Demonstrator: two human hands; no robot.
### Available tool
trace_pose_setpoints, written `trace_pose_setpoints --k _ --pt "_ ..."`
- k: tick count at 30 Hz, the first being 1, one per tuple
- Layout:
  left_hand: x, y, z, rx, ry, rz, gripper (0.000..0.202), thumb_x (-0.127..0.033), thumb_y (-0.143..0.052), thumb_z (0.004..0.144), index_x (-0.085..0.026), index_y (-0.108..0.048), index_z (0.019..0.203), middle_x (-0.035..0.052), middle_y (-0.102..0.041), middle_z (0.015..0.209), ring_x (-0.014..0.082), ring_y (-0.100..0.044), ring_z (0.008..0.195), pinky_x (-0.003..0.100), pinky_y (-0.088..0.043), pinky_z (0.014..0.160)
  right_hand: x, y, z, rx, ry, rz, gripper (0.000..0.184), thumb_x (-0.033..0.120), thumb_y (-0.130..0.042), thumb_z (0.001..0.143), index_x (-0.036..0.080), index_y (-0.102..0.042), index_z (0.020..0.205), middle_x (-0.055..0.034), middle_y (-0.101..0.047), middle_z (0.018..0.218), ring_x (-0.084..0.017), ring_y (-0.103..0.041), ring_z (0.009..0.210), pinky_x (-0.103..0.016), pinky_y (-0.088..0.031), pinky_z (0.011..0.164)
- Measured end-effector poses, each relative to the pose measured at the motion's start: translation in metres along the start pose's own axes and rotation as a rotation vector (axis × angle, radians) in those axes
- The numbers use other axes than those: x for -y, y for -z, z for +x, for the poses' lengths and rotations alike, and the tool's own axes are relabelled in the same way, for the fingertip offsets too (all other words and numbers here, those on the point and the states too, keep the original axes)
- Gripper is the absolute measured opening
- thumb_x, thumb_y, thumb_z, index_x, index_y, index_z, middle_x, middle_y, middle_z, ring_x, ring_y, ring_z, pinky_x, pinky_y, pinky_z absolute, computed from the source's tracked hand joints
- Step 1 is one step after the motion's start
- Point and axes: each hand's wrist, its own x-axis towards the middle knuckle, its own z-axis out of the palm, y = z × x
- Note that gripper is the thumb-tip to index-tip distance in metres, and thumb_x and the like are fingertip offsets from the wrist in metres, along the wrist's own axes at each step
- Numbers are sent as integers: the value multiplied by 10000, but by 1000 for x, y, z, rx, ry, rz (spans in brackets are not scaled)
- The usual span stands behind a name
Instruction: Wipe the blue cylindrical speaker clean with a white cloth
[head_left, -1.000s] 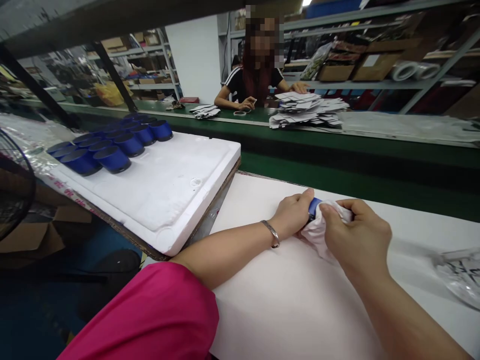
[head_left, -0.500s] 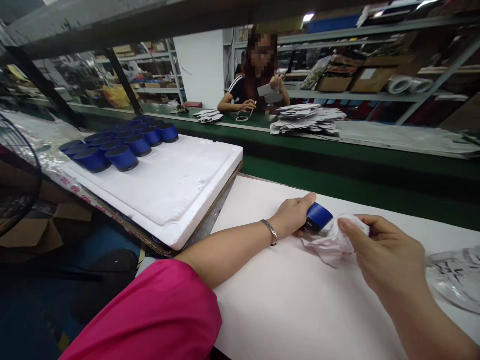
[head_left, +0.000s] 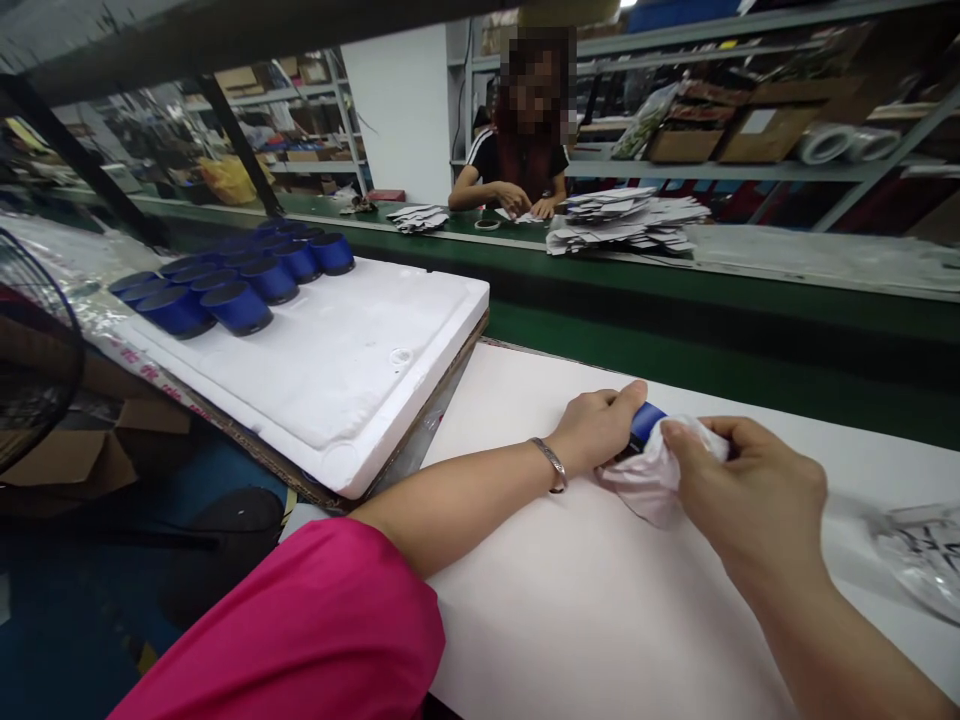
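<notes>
My left hand [head_left: 596, 430] grips a small blue cylinder [head_left: 645, 425] lying on its side on the white table [head_left: 570, 600]. My right hand [head_left: 746, 490] holds a white cloth [head_left: 649, 480] pressed over the cylinder's end, so most of the blue body is hidden. A bracelet sits on my left wrist. Both hands rest low over the table top.
A white foam board [head_left: 352, 350] at left carries several blue cylinders [head_left: 232, 280] in rows. A clear plastic bag [head_left: 919, 555] lies at right. Beyond the green conveyor [head_left: 675, 290] a person handles stacked white cards [head_left: 626, 220]. A fan guard [head_left: 30, 350] stands far left.
My right hand drew the cloth off the cylinder to the right, then brought it back over the cylinder's end. The person opposite lowered a raised card to the bench.
</notes>
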Motion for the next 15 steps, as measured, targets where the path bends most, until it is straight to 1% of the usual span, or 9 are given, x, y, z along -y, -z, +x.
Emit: trace_pose_setpoints --k 2,6,9,13,15 --pt "0 -1 -2 6 -29 51 525 -584 -554 1171 -232 -611 786 -2 -585 736 172 -535 684 294 -457 685 -1 0 -3 1 -24 -3 454 687 -599 556 288 -676 756 -140 -702 754 -371 -623 738 -559 -538 790" --pt "0 0 -3 -73 -108 99 561 -577 -587 1169 -226 -591 732 20 -640 807 187 -555 799 302 -458 791 8 -10 3 -36 10 10 434 672 -565 566 301 -618 785 -137 -710 840 -360 -642 814 -533 -544 837" --pt "2 0 -2 -78 -94 76 567 -597 -594 1160 -228 -584 729 20 -653 819 194 -554 806 313 -461 811 10 -12 2 -38 27 7 431 682 -550 552 314 -598 773 -128 -690 826 -362 -633 806 -544 -543 833" --pt "3 -1 1 -18 -11 39 562 -638 -589 1146 -241 -599 747 -3 -587 714 191 -517 683 326 -455 744 1 -9 -5 -21 -20 1 446 709 -553 545 316 -621 745 -143 -693 801 -384 -638 779 -541 -531 748" --pt "3 -2 2 -41 -30 29 568 -622 -604 1148 -242 -597 726 -1 -583 715 192 -511 694 330 -446 760 -1 -10 -3 -31 -27 8 445 700 -551 547 312 -618 754 -141 -698 810 -383 -645 795 -545 -540 775"
